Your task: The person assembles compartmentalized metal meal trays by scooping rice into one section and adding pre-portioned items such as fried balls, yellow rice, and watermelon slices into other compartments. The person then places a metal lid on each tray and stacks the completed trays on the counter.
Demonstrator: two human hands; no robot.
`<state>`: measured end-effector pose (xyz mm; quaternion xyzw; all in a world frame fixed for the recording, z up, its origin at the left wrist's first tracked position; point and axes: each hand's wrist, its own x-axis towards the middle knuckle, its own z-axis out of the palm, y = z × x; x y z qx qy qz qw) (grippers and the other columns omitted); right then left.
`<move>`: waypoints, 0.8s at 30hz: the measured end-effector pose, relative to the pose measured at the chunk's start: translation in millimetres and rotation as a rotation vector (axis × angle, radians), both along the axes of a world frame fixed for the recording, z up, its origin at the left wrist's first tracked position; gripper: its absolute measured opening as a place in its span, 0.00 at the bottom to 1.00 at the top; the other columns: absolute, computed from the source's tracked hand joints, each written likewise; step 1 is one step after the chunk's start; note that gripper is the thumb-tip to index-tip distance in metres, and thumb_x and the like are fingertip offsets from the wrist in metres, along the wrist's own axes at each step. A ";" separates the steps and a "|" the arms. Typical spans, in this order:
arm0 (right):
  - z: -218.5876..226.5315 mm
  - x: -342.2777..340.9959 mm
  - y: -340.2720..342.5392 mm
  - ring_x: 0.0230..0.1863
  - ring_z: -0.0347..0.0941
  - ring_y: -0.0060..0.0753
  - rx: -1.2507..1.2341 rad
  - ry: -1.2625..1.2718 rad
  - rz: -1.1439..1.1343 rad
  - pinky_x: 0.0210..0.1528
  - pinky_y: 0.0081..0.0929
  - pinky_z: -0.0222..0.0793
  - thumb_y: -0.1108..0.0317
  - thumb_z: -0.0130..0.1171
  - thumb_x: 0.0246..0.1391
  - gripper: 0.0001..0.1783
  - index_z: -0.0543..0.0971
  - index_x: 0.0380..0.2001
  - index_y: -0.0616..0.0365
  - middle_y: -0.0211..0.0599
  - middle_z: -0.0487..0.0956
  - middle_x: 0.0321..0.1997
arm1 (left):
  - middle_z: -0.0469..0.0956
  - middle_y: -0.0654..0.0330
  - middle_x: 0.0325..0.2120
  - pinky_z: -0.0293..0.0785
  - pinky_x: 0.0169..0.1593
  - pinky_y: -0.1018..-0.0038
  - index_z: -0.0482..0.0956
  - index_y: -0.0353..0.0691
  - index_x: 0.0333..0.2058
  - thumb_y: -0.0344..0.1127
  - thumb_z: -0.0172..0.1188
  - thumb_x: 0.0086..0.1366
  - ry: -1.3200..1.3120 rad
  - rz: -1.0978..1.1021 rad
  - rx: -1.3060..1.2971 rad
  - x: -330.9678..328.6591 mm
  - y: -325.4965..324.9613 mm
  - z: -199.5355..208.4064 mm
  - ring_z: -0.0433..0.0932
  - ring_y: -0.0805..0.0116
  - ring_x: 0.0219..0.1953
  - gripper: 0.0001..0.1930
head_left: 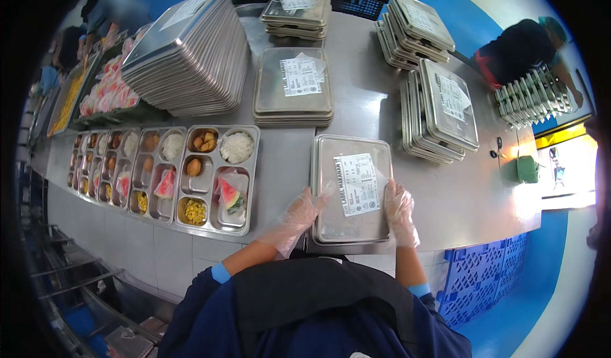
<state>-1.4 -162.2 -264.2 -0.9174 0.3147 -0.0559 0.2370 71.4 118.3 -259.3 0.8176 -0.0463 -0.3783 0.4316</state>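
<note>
At the near edge of the smooth metal table (283, 173), a rounded-rectangular lidded tray (331, 225) bears a flat white paper label (358, 185). The left hand (303, 211) and right hand (401, 213), in wrinkled transparent gloves, grip its opposite edges, fingers curled against the rim. To the left, a compartmented steel tray (205, 182) holds grainy white rice (237, 148), film-wrapped watermelon (228, 194) and small yellow pieces (192, 211). Beyond stand a squared stack of shiny lidded trays (270, 106) and a taller, ridged metal stack (210, 71), leaning slightly.
</note>
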 end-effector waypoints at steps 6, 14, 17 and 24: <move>-13.3 -60.8 17.0 0.31 0.77 0.60 0.286 -0.110 -0.160 0.36 0.49 0.70 0.44 0.55 0.64 0.29 0.78 0.31 0.65 0.59 0.79 0.26 | 0.76 0.35 0.53 0.68 0.63 0.59 0.60 0.25 0.66 0.63 0.56 0.68 0.010 -0.029 -0.016 -0.8 -4.7 -22.5 0.75 0.44 0.58 0.45; 89.5 -12.2 -11.1 0.33 0.78 0.46 0.318 -0.232 -0.073 0.39 0.42 0.73 0.49 0.60 0.62 0.25 0.81 0.39 0.66 0.54 0.81 0.29 | 0.75 0.44 0.54 0.71 0.59 0.67 0.66 0.27 0.62 0.45 0.67 0.67 0.053 0.204 -0.528 22.1 -13.5 47.7 0.74 0.58 0.57 0.33; 143.0 23.5 -75.1 0.33 0.75 0.31 0.293 -0.417 0.035 0.40 0.35 0.72 0.48 0.59 0.63 0.27 0.83 0.41 0.66 0.43 0.82 0.30 | 0.74 0.41 0.56 0.69 0.61 0.64 0.66 0.26 0.62 0.52 0.63 0.69 -0.372 0.031 -0.469 64.9 -61.1 108.1 0.74 0.54 0.58 0.36; 199.1 125.1 -294.9 0.39 0.78 0.32 0.129 -0.169 0.032 0.46 0.34 0.71 0.40 0.52 0.64 0.33 0.83 0.47 0.63 0.41 0.85 0.38 | 0.81 0.48 0.46 0.77 0.46 0.66 0.74 0.28 0.54 0.57 0.60 0.68 -0.083 -0.040 -0.759 170.1 -278.5 165.0 0.80 0.59 0.44 0.33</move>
